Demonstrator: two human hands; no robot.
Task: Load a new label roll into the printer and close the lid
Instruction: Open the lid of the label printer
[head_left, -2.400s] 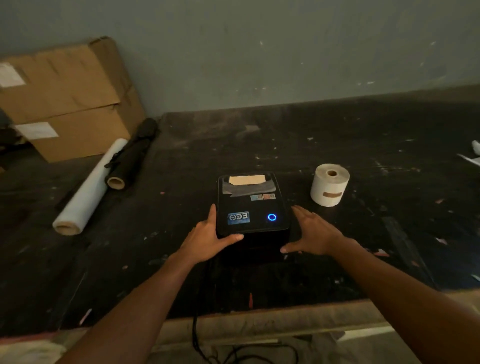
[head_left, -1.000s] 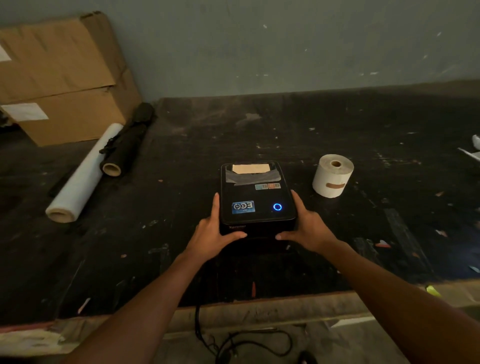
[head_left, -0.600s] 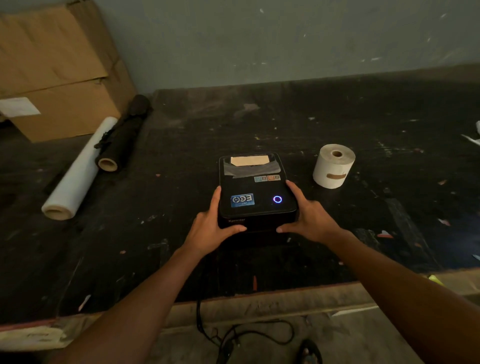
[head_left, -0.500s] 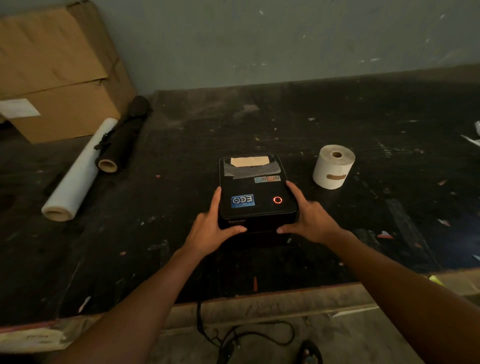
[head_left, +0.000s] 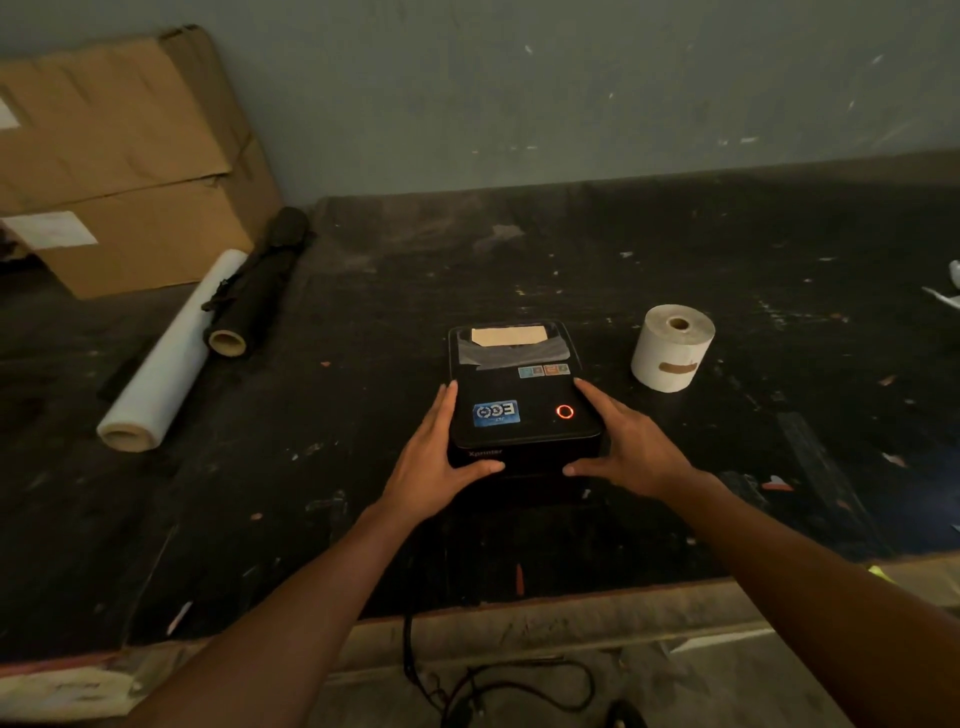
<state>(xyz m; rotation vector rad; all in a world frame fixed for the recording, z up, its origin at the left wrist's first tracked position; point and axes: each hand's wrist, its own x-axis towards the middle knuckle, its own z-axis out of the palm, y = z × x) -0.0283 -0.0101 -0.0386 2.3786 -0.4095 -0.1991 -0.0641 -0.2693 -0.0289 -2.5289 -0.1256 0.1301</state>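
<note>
A black label printer (head_left: 519, 395) sits in the middle of a dark table (head_left: 675, 249), its lid down. A ring light on the lid glows red. My left hand (head_left: 436, 462) grips the printer's left side, thumb on its front edge. My right hand (head_left: 628, 447) grips the right side the same way. A white label roll (head_left: 671, 347) stands on end to the right of the printer, apart from both hands, with a strip of brown tape on its side.
A white roll (head_left: 166, 358) and a black roll (head_left: 254, 293) lie at the left. Cardboard boxes (head_left: 119, 166) stand at the back left against the wall. A black cable (head_left: 415, 660) hangs over the table's near edge. Paper scraps (head_left: 948, 296) lie at the far right.
My right hand closed onto the printer's right side. The ring light turned from blue to red. The printer stays where it was.
</note>
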